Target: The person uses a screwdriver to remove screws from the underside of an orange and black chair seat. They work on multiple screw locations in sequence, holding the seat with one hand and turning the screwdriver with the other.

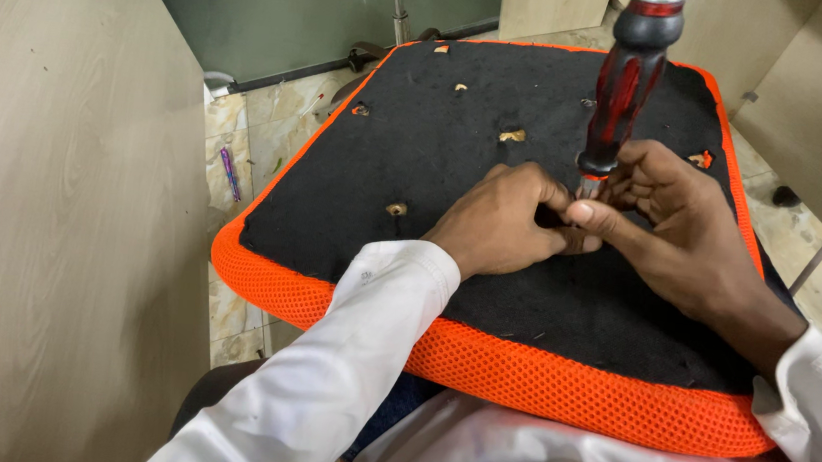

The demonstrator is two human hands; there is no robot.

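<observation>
Screwdriver (pixel 623 91), glossy red-black handle upright, pinched by both hands' fingers (pixel 583 214) on fuzzy black seat underside (pixel 439 153).

A screwdriver (pixel 626 81) with a red-and-black handle stands nearly upright, tip down on the black underside of a seat cushion (pixel 458 155); its shaft is mostly hidden by fingers. The cushion lies upside down across the lap; orange mesh edges it; small holes dot the black fabric.
</observation>
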